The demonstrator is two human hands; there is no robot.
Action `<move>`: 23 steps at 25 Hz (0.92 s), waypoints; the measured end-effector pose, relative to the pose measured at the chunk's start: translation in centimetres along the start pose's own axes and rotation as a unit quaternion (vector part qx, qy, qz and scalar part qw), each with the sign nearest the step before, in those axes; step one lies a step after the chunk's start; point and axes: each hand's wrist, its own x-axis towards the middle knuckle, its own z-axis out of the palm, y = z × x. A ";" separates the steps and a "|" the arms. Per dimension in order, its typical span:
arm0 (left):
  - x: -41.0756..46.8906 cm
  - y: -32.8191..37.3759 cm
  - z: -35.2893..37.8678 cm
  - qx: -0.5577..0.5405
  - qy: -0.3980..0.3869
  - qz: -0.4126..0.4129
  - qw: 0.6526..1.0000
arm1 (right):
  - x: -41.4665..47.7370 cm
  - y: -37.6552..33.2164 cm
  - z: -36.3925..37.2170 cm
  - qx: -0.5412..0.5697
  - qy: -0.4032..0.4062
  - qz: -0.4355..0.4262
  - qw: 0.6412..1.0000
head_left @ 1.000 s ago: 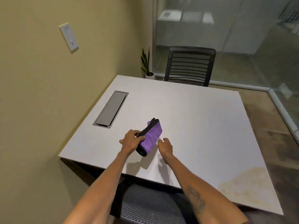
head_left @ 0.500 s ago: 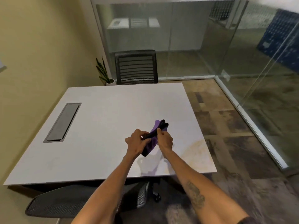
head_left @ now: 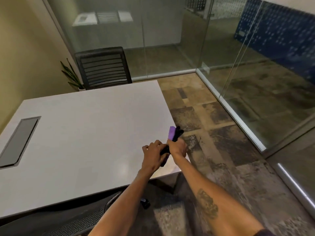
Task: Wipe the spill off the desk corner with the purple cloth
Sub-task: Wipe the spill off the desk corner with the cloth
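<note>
Both my hands hold the purple cloth [head_left: 171, 134], which has a black edge and stands folded and nearly upright over the near right corner of the white desk [head_left: 88, 133]. My left hand [head_left: 153, 155] grips its lower end. My right hand [head_left: 177, 148] grips its middle from the right. A faint yellowish spill [head_left: 172, 169] shows on the desk surface just below my hands, mostly hidden by them and my right forearm.
A grey cable hatch [head_left: 18, 142] is set in the desk at the left. A black chair [head_left: 104, 67] stands at the far side with a potted plant [head_left: 71, 75] beside it. Glass walls [head_left: 255, 65] enclose the right; another chair [head_left: 76, 223] is below me.
My hands and the cloth have moved right from the desk's middle to its near right corner. My right hand, open a second ago, now grips the cloth. The view has swung to the right.
</note>
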 end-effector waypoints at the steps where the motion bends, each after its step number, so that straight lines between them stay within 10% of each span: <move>1: 0.3 0.6 0.9 0.015 -0.026 0.013 0.999 | 0.8 0.7 -0.8 -0.004 0.007 -0.008 1.000; 23: 1.3 -19.7 5.7 0.133 -0.118 -0.115 0.977 | 13.1 15.6 -5.5 -0.077 -0.031 -0.026 0.996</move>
